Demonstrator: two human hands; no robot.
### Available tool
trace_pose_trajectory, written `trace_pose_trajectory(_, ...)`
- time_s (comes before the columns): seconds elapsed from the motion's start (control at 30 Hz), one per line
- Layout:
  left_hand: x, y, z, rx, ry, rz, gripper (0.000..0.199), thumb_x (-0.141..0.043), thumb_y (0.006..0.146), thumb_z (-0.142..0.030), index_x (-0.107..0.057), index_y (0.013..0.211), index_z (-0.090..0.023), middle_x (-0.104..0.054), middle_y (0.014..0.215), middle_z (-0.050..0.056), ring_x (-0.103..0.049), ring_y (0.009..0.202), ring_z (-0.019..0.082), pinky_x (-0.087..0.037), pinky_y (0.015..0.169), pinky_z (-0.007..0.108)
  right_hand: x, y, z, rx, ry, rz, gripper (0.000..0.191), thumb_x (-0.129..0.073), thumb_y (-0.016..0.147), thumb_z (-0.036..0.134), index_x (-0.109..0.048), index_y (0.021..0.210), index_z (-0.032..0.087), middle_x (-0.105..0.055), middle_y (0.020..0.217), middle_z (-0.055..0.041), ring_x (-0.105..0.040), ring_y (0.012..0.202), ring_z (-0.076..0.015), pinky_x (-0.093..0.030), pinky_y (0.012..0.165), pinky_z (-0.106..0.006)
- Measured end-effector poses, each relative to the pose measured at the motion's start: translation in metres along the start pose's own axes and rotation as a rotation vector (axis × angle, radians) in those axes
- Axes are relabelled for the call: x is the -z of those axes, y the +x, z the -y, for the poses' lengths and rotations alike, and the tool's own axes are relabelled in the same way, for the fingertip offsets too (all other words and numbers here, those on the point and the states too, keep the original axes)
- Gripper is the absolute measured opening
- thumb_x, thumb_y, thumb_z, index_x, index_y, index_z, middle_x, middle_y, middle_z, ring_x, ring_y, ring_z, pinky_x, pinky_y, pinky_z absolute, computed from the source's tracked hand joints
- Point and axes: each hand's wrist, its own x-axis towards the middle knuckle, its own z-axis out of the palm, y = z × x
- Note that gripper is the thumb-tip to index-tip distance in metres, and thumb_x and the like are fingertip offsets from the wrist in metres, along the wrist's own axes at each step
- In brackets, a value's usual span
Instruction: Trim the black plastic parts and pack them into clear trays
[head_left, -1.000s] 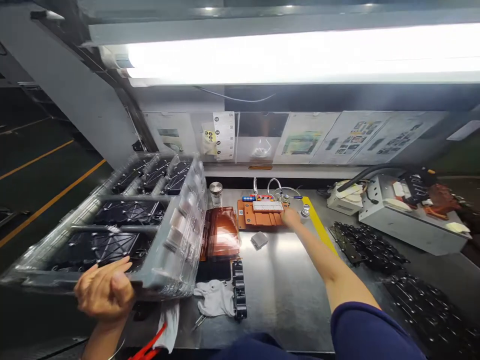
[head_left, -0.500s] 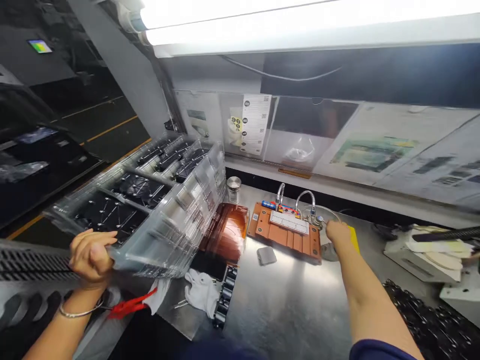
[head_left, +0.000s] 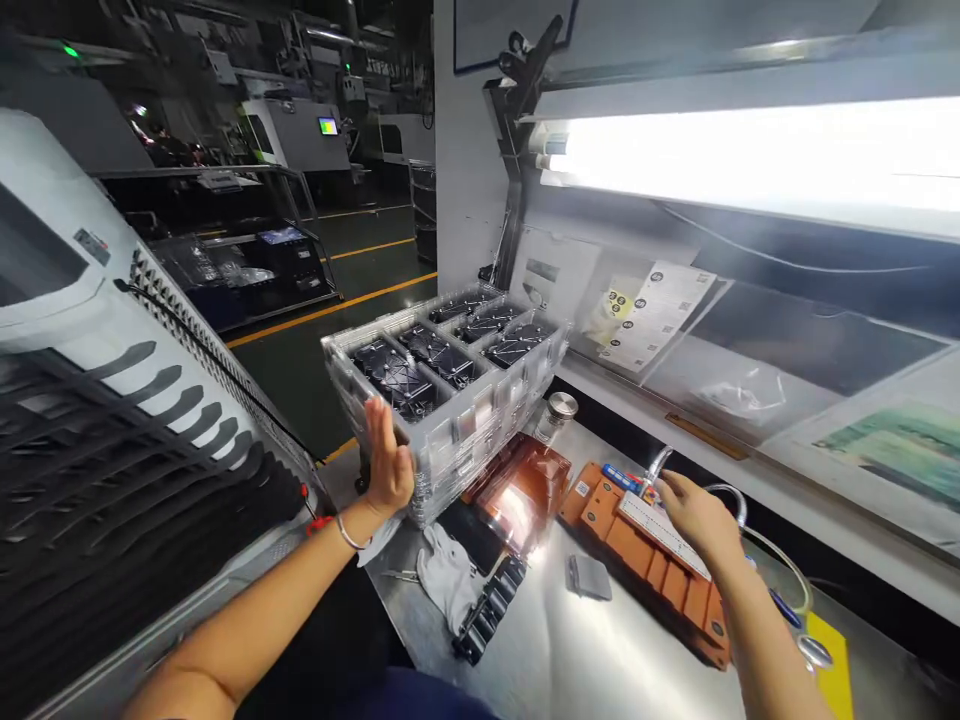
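Note:
My left hand (head_left: 388, 468) is at the near corner of a stack of clear plastic trays (head_left: 465, 430). Its fingers point up, stretched out, with the palm against the tray side. Black parts (head_left: 394, 375) with thin ribs fill the top tray's compartments. My right hand (head_left: 697, 515) hovers over an orange-brown fixture block (head_left: 652, 565), fingers loosely bent beside a metal hose (head_left: 658, 462). Nothing shows in those fingers, though their tips are partly hidden. Under the hand, the block carries a white dotted label strip (head_left: 649, 520).
Brown film sheets (head_left: 525, 490), a lidded jar (head_left: 556, 415), a white glove (head_left: 448, 575), a black ribbed part (head_left: 487, 612) and a small grey pad (head_left: 589, 577) lie on the metal table. A yellow sheet (head_left: 829, 655) is at right. A slatted machine (head_left: 112, 450) stands left.
The view has swung left. My left hand has gone from the tray's rim to lying flat against its corner. My right hand has moved left from the fixture's far end to over its label.

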Motion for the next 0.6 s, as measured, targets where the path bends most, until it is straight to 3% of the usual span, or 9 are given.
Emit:
trace_pose_trajectory(0.07, -0.004, -0.019, -0.007, -0.004, -0.01, 0.019, 0.064, -0.029, 0.097, -0.04, -0.007, 0.152, -0.017, -0.003, 0.16, 0.018, -0.002, 0.146, 0.03, -0.027, 0.116, 0.059, 0.012, -0.024, 0.075, 0.255, 0.119, -0.08, 0.036, -0.038, 0.093, 0.038, -0.06, 0.122, 0.036, -0.063, 0.126, -0.0063, -0.058, 0.118, -0.027, -0.047, 0.1, -0.043)
trace_pose_trajectory(0.17, -0.009, -0.037, -0.011, 0.031, -0.016, 0.017, 0.079, -0.047, 0.092, -0.039, -0.002, 0.151, -0.012, 0.003, 0.159, 0.024, 0.001, 0.145, 0.034, -0.028, 0.113, 0.062, 0.021, -0.069, 0.194, 0.928, 0.443, -0.251, 0.035, -0.047, 0.091, 0.038, -0.059, 0.122, 0.027, -0.066, 0.116, -0.0114, -0.062, 0.105, -0.0309, -0.048, 0.092, -0.05)
trace_pose_trajectory(0.27, -0.015, -0.043, -0.009, 0.07, -0.014, -0.02, 0.083, -0.049, 0.091, -0.039, -0.001, 0.151, -0.009, 0.005, 0.157, 0.028, 0.002, 0.143, 0.039, -0.03, 0.107, 0.07, 0.016, -0.099, 0.288, 1.175, 0.375, -0.231, 0.044, -0.058, 0.085, 0.038, -0.057, 0.125, 0.021, -0.066, 0.117, -0.012, -0.06, 0.108, -0.0289, -0.046, 0.095, -0.044)
trace_pose_trajectory(0.3, -0.017, -0.044, -0.008, 0.077, -0.012, -0.034, 0.082, -0.049, 0.09, -0.04, -0.003, 0.151, -0.009, 0.005, 0.156, 0.028, 0.002, 0.143, 0.04, -0.03, 0.107, 0.07, 0.012, -0.103, 0.308, 1.204, 0.318, -0.229, 0.042, -0.057, 0.085, 0.037, -0.058, 0.123, 0.019, -0.07, 0.106, -0.012, -0.063, 0.098, -0.0275, -0.048, 0.09, -0.043)
trace_pose_trajectory(0.4, -0.022, -0.042, -0.008, 0.108, 0.003, -0.07, 0.084, -0.05, 0.089, -0.039, -0.004, 0.151, -0.006, 0.003, 0.156, 0.028, -0.001, 0.142, 0.042, -0.028, 0.108, 0.069, 0.005, -0.102, 0.34, 1.194, 0.241, -0.275, 0.034, -0.046, 0.086, 0.028, -0.065, 0.111, 0.015, -0.07, 0.07, -0.0079, -0.064, 0.064, -0.0213, -0.051, 0.07, -0.037)
trace_pose_trajectory(0.5, -0.021, -0.039, -0.01, 0.146, 0.013, -0.089, 0.089, -0.05, 0.089, -0.04, 0.001, 0.15, 0.0, 0.0, 0.156, 0.029, -0.005, 0.144, 0.039, -0.026, 0.112, 0.062, 0.015, -0.092, 0.346, 1.168, 0.282, -0.339, 0.034, -0.041, 0.085, 0.024, -0.068, 0.103, 0.015, -0.069, 0.068, -0.0078, -0.064, 0.06, -0.0185, -0.05, 0.065, -0.032)
trace_pose_trajectory(0.6, -0.015, -0.035, -0.01, 0.155, 0.004, -0.08, 0.089, -0.049, 0.089, -0.042, 0.001, 0.15, 0.001, -0.003, 0.157, 0.027, -0.008, 0.145, 0.037, -0.022, 0.115, 0.058, 0.041, -0.083, 0.352, 1.128, 0.321, -0.388, 0.033, -0.04, 0.086, 0.024, -0.069, 0.097, 0.013, -0.069, 0.068, -0.009, -0.065, 0.061, -0.0174, -0.05, 0.064, -0.03)
